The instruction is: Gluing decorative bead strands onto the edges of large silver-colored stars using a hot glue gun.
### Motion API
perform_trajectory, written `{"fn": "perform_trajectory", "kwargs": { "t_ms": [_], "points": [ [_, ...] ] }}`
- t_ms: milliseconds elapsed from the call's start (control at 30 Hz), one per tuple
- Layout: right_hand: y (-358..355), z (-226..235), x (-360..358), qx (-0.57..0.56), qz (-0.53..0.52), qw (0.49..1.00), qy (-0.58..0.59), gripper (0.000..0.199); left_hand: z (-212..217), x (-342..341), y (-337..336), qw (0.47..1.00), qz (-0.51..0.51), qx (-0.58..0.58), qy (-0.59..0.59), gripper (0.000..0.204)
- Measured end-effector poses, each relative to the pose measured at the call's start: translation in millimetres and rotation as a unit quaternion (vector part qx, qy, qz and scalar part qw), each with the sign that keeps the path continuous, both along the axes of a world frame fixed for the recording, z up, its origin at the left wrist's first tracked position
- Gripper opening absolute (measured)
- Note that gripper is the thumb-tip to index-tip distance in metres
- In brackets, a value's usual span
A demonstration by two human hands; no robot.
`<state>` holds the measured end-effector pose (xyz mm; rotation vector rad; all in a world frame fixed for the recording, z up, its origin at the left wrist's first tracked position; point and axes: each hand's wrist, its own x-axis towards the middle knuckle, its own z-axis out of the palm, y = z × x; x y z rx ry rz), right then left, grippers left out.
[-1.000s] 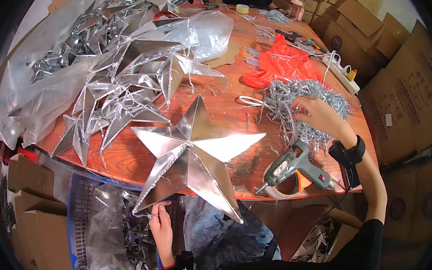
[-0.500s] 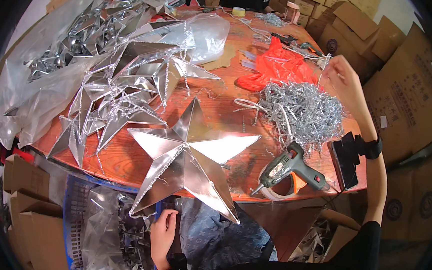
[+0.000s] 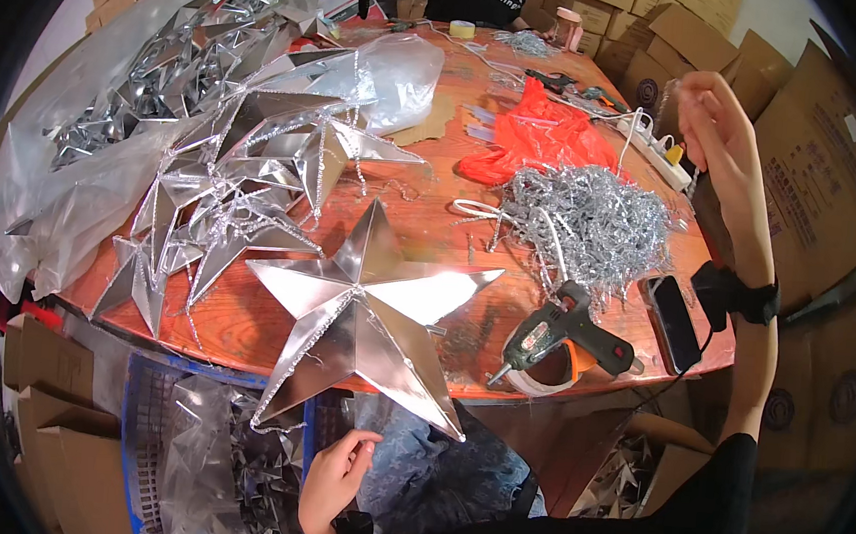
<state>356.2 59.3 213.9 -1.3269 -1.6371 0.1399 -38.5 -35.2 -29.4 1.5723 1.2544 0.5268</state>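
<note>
"Head view: where's the silver star [image 3: 355, 336]?"
"Left of lower centre, overhanging the worktop [image 3: 431, 230] edge."
"Anything gripped?"
"Left hand [image 3: 336, 481], below: grip released. Right hand [image 3: 718, 129], upper right: grip pinching a silver strand [image 3: 668, 93]."

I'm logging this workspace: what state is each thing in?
Large star: unheld, two points overhanging the table
Glue gun: lying down, power unclear
Phone: lying flat, screen dark
Tinsel heap: tangled
Red bag: crumpled
Large clear bag: filled with silver pieces
Upper-right box: flaps open
Left hand: seemingly empty
Right hand: raised, grip unclear
</note>
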Motion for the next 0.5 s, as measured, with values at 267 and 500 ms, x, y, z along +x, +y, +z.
{"fn": "perform_trajectory", "kwargs": {
  "t_ms": [267,500],
  "points": [
    [-12.8,12.4,14.9,0.067,-0.067,0.994,0.055,0.017,8.1,11.5,0.6,0.996,-0.058,0.003,-0.075,0.017],
    [18.5,-42.7,55.6,-0.075,0.134,0.988,0.035,0.012,6.1,4.8,-2.8,0.998,-0.036,-0.029,-0.036,0.019]
  ]
}}
